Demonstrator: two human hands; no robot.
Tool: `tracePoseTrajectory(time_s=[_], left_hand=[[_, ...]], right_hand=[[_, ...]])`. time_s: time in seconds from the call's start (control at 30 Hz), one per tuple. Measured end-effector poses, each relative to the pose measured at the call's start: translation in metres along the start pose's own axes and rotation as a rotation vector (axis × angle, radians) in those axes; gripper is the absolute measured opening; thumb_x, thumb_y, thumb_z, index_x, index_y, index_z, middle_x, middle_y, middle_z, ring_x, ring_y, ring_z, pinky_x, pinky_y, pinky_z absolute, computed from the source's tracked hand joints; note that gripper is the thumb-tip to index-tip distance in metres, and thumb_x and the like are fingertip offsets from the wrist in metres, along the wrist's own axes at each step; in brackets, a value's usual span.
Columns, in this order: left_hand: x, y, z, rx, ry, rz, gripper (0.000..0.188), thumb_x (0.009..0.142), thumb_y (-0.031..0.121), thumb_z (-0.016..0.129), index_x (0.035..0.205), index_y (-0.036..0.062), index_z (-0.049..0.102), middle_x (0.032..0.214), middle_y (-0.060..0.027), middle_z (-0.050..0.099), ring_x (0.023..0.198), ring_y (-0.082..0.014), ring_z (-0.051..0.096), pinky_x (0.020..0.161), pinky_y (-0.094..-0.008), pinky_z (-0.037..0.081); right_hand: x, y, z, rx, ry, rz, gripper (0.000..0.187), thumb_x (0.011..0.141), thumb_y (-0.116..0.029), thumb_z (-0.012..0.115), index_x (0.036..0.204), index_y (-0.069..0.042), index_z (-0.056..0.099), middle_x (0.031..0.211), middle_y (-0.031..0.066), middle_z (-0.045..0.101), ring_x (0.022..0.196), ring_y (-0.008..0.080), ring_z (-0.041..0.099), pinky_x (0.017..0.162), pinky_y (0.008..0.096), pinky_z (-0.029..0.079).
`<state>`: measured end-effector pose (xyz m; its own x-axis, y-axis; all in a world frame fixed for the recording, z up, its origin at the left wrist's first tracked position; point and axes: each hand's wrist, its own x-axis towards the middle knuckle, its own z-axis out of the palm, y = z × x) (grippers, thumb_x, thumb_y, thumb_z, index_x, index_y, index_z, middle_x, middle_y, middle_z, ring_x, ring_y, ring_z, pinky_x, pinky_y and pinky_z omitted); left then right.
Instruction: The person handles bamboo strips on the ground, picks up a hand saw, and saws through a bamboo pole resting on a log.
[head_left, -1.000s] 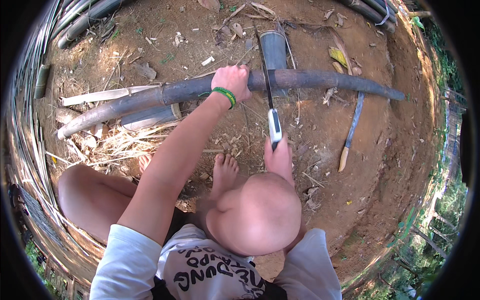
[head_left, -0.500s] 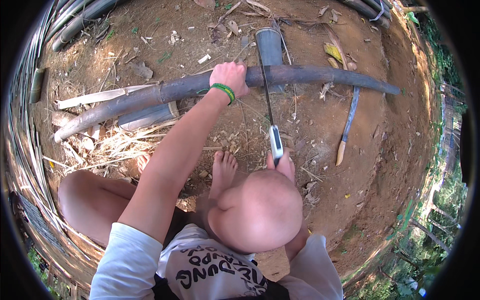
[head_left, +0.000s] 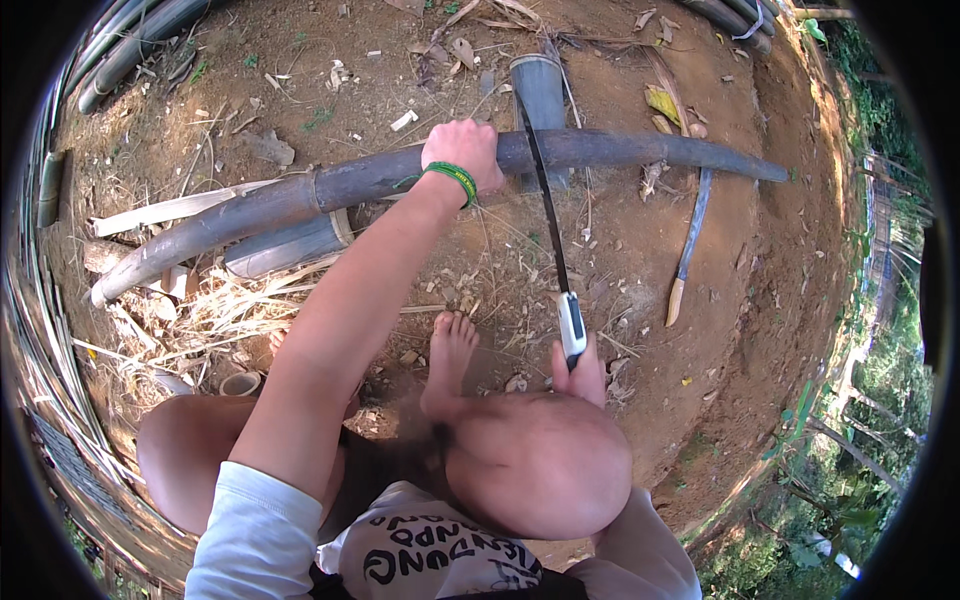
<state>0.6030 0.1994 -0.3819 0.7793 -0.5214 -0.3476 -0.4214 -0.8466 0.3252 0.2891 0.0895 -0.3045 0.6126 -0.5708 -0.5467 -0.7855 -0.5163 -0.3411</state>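
Note:
A long, curved dark bamboo pole lies crosswise on the ground in front of me. My left hand, with a green band at its wrist, is wrapped round the pole from above near its middle. Just right of it, the thin dark blade of a hand saw crosses the pole. My right hand grips the lower end of the saw's white-and-black handle, close to my knee, which hides part of the arm. Beneath the pole near the blade is a thick bamboo section; another bamboo section lies under its left part.
A machete with a wooden handle lies to the right, its blade tip near the pole. Pale shavings are heaped at left. Bamboo poles lie far left, and thin strips line the left side. Leaves and chips dot the soil.
The saw has been drawn back toward me, with my right hand lower in view. My left hand stays on the pole. My right knee has shifted, and the view has moved slightly.

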Motion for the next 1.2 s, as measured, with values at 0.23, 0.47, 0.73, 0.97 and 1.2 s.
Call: tracePoseTrajectory(time_s=[0.23, 0.47, 0.73, 0.97, 1.2], left_hand=[[0.008, -0.001, 0.006, -0.021, 0.017, 0.041, 0.043, 0.074, 0.036, 0.077, 0.104, 0.0048, 0.075, 0.097, -0.0171, 0.078, 0.092, -0.0327, 0.077, 0.082, -0.041, 0.062], [0.006, -0.002, -0.003, -0.028, -0.028, 0.004, 0.036, 0.077, 0.034, 0.078, 0.103, 0.0093, 0.078, 0.104, -0.0136, 0.078, 0.1, -0.0279, 0.077, 0.085, -0.0382, 0.062], [-0.014, -0.002, 0.022, 0.089, 0.272, 0.025, 0.066, 0.074, 0.04, 0.082, 0.128, 0.0108, 0.06, 0.113, -0.0149, 0.072, 0.109, -0.0322, 0.072, 0.093, -0.0437, 0.058], [-0.001, -0.007, 0.022, 0.088, 0.196, -0.069, 0.048, 0.073, 0.031, 0.081, 0.109, 0.0057, 0.064, 0.106, -0.0155, 0.074, 0.1, -0.0334, 0.074, 0.087, -0.043, 0.061], [-0.004, -0.003, 0.023, 0.117, 0.218, -0.063, 0.042, 0.076, 0.026, 0.076, 0.11, 0.0047, 0.064, 0.109, -0.016, 0.074, 0.1, -0.0339, 0.074, 0.087, -0.0429, 0.06]], right_hand=[[0.109, -0.058, 0.026, 0.051, 0.174, -0.34, 0.034, 0.101, -0.028, 0.063, 0.114, 0.002, 0.053, 0.081, 0.0314, 0.067, 0.082, 0.055, 0.066, 0.069, 0.0603, 0.049], [0.111, -0.071, 0.014, 0.072, 0.061, -0.341, 0.038, 0.102, -0.031, 0.062, 0.115, 0.003, 0.052, 0.079, 0.027, 0.068, 0.076, 0.0507, 0.069, 0.065, 0.0552, 0.051], [0.13, -0.051, 0.028, 0.159, 0.059, -0.373, 0.038, 0.103, -0.031, 0.061, 0.114, 0.004, 0.053, 0.082, 0.0299, 0.067, 0.082, 0.0529, 0.067, 0.072, 0.0583, 0.05], [0.122, -0.07, 0.015, 0.195, 0.061, -0.419, 0.035, 0.103, -0.03, 0.06, 0.109, 0.004, 0.055, 0.091, 0.0349, 0.067, 0.092, 0.0568, 0.065, 0.076, 0.0595, 0.05], [0.022, 0.015, -0.009, 0.221, -0.085, -0.224, 0.037, 0.101, -0.03, 0.064, 0.113, 0.004, 0.053, 0.088, 0.0322, 0.068, 0.088, 0.0551, 0.066, 0.072, 0.0569, 0.051]])
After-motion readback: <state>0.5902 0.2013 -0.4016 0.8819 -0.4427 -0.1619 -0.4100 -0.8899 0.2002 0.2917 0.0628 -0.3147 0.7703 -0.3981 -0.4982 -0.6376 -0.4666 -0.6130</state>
